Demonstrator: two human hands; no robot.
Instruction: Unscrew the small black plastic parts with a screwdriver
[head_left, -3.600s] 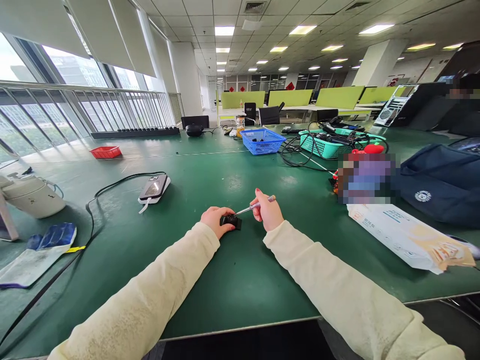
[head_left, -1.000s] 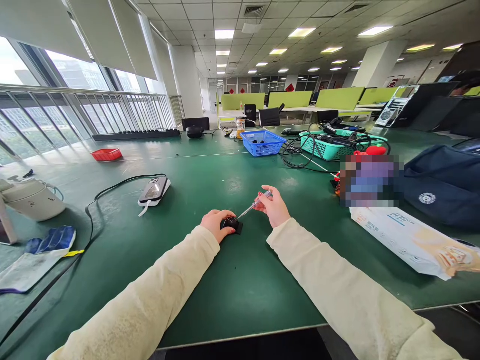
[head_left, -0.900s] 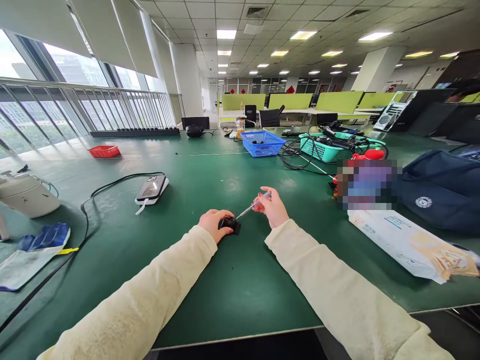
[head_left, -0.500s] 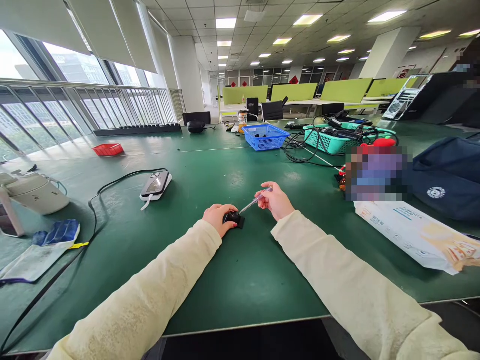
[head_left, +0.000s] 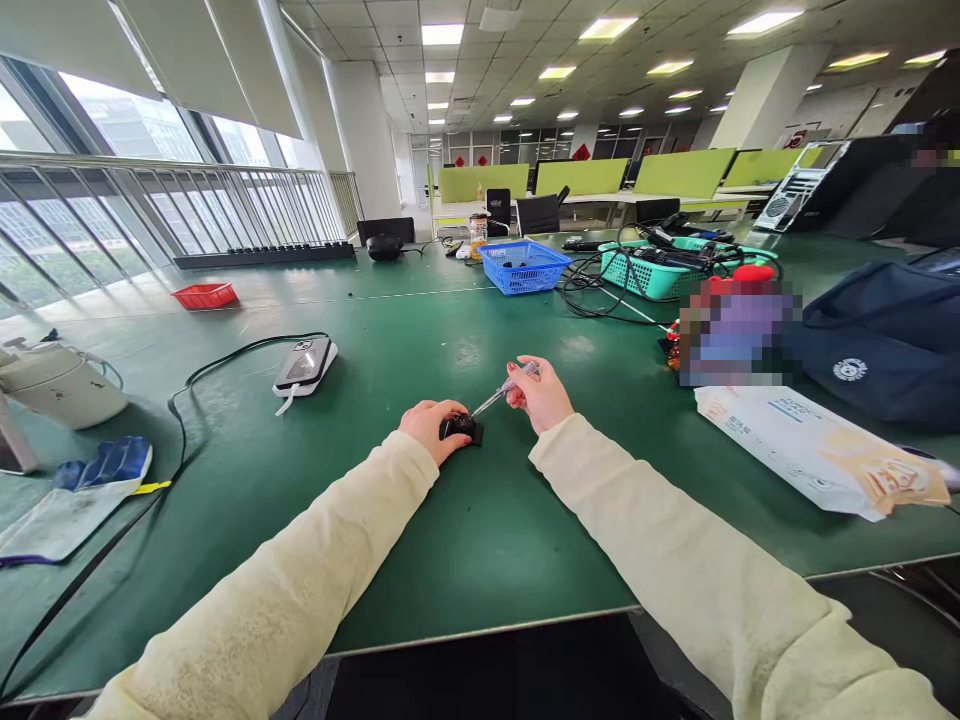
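My left hand (head_left: 427, 430) is closed around a small black object (head_left: 462, 428) on the green table, its thumb and fingers on either side; I cannot make out the object's exact kind. My right hand (head_left: 546, 393) grips a thin screwdriver (head_left: 491, 402) by its clear, pale purple handle. The screwdriver slants down to the left, and its tip meets or nearly meets the top of the black object. Contact at the tip is too small to tell.
On the green table (head_left: 390, 360) lie a phone (head_left: 304, 360), a black cable, a glove (head_left: 97, 480) and a red tray (head_left: 205, 296). A blue basket (head_left: 525, 268), a teal basket (head_left: 637, 275) with cables, a tissue pack (head_left: 795, 450) and a dark bag (head_left: 892, 350) stand beyond and right.
The view has shifted slightly, so the whole scene sits a little further left and up. Both hands keep their grips, and the screwdriver stays at the black object with nearly the same slant.
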